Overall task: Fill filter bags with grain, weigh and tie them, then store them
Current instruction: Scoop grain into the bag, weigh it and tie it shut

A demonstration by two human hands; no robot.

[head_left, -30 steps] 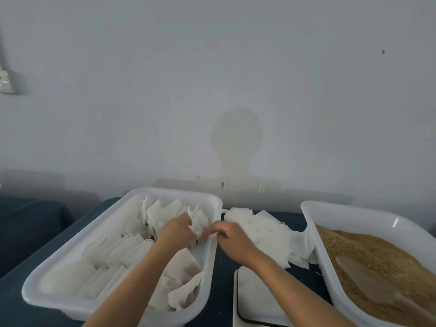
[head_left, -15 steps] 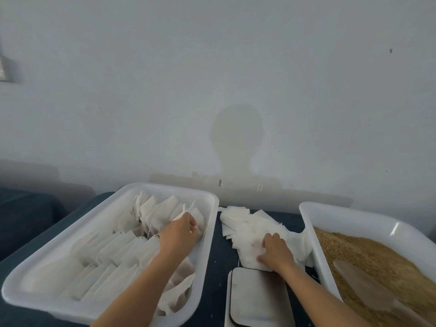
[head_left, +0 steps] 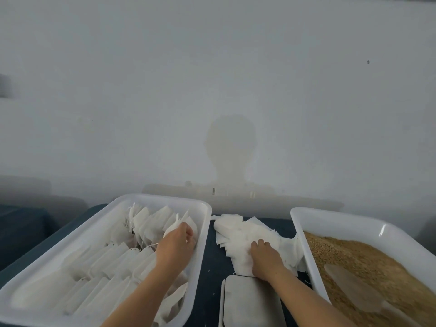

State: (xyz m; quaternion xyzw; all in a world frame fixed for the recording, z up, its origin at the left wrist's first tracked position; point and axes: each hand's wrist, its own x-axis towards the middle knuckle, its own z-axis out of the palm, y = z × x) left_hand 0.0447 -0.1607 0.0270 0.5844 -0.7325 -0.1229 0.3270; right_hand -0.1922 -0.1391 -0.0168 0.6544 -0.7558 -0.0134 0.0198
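My left hand (head_left: 178,241) is inside the white left tray (head_left: 165,199), its fingers curled over a filled filter bag (head_left: 182,225) at the tray's far right corner. Rows of several tied white bags (head_left: 113,260) fill that tray. My right hand (head_left: 265,258) lies on the loose pile of empty filter bags (head_left: 236,230) between the trays, with its fingers bent down into the top bag. The right tray (head_left: 335,217) holds brown grain (head_left: 368,258) with a translucent scoop (head_left: 349,286) lying in it.
A flat grey scale (head_left: 250,302) sits at the near edge between the trays, just under my right wrist. Everything stands on a dark blue tabletop (head_left: 210,267) against a plain white wall (head_left: 212,90).
My right hand left the left tray and moved right onto the pile of empty bags. My left hand stayed on the bag in the tray.
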